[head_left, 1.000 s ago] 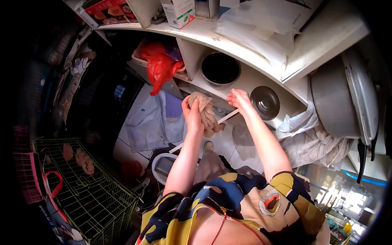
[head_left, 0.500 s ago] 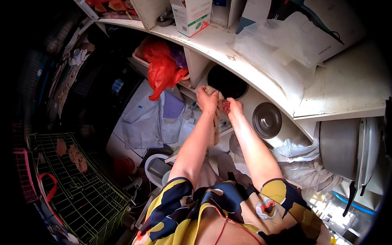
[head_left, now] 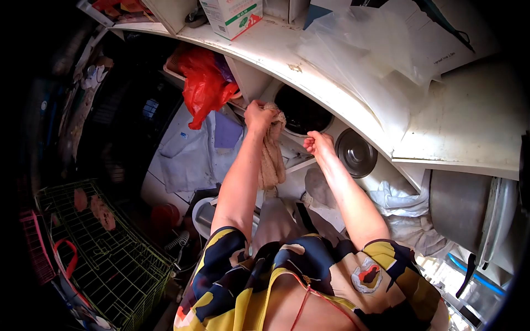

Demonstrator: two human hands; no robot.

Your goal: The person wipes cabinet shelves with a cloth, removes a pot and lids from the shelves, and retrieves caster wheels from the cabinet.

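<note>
A tan textured cloth [head_left: 271, 157] hangs down from my left hand [head_left: 259, 117], whose fingers are closed on its top edge. To the right, my right hand [head_left: 319, 144] has its fingers curled in beside the rim of a dark round pot [head_left: 303, 110]; whether anything is inside them is too small to tell. The pot sits on the lower shelf, just behind both hands. A round metal lid [head_left: 356, 153] lies right of my right hand.
A red plastic bag [head_left: 203, 85] bulges from the shelf at the left. Above my hands runs the white shelf edge [head_left: 265, 58], with a carton [head_left: 232, 16] and clear plastic [head_left: 364, 60] on it. A green wire cage [head_left: 105, 248] stands lower left, a large pot [head_left: 461, 207] at right.
My left hand has moved left with the cloth, away from my right hand, and the cloth now hangs spread wider. My right hand stays near the pot's rim. The view has shifted slightly.
</note>
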